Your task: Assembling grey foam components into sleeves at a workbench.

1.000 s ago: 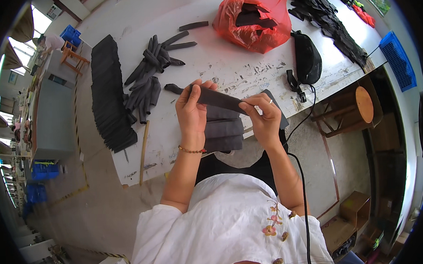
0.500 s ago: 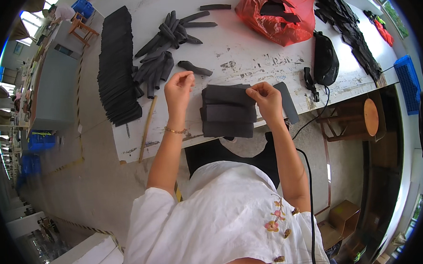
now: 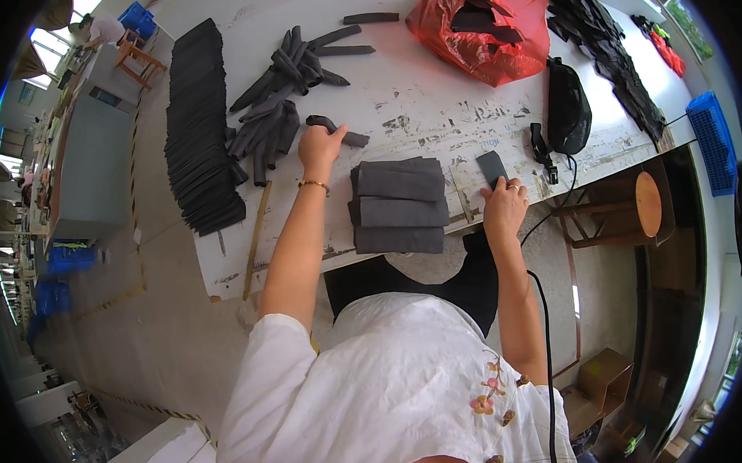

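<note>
My left hand is closed on a short rolled dark-grey fabric strip lying on the table, its fingers wrapped over the middle. My right hand grips the near end of a flat grey rectangular plate, thumb and fingers at its edge; the far end shows beyond them. Between my hands, at the table's front edge, lies a stack of folded dark-grey fabric pieces in overlapping rows. A heap of rolled dark strips sits just left of my left hand.
A long row of black fabric pieces runs along the table's left side. Farther back are a red plastic bag holding dark pieces, a black pouch and more black pieces. A thin wooden stick crosses the front edge. A wooden stool stands at right.
My left hand has moved forward and taken hold of the rolled strip. My right hand has let go of the folded stack and moved right onto the grey plate.
</note>
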Tool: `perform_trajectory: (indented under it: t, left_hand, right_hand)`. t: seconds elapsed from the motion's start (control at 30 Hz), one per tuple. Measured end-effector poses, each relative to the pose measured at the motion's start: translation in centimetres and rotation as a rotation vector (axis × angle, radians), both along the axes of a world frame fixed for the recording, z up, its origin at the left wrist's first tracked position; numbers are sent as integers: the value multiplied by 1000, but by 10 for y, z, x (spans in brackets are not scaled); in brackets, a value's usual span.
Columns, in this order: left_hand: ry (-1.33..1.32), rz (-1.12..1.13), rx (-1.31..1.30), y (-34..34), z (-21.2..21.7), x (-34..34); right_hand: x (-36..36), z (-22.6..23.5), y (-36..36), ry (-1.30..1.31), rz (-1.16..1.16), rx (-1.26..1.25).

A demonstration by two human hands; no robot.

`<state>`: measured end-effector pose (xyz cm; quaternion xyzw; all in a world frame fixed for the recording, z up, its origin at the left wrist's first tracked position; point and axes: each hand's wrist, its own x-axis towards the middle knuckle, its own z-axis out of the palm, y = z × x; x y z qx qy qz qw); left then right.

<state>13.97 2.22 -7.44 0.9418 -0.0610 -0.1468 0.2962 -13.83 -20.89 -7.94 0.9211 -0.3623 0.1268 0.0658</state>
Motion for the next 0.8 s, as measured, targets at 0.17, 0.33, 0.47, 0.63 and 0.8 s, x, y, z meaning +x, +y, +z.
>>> perform_trajectory:
  t: [0.17,0.33,0.47,0.63,0.8]
  left_hand:
    - [191,251,-861,16,-14,14]
    - [465,294,-1204,19,1,12]
    - [555,294,-1371,24,16,4]
    - [476,271,-1296,18,43,-12]
    - [831,344,-1584,27,40,-15]
  right_hand:
    - [6,-14,0,20,208,-87]
    - [-1,-10,-14,18,234,-73]
    - [-2,31,-22,-511,214,74]
    - [9,60,-16,-840,208,578]
    - [17,86,33,-764,367,1089]
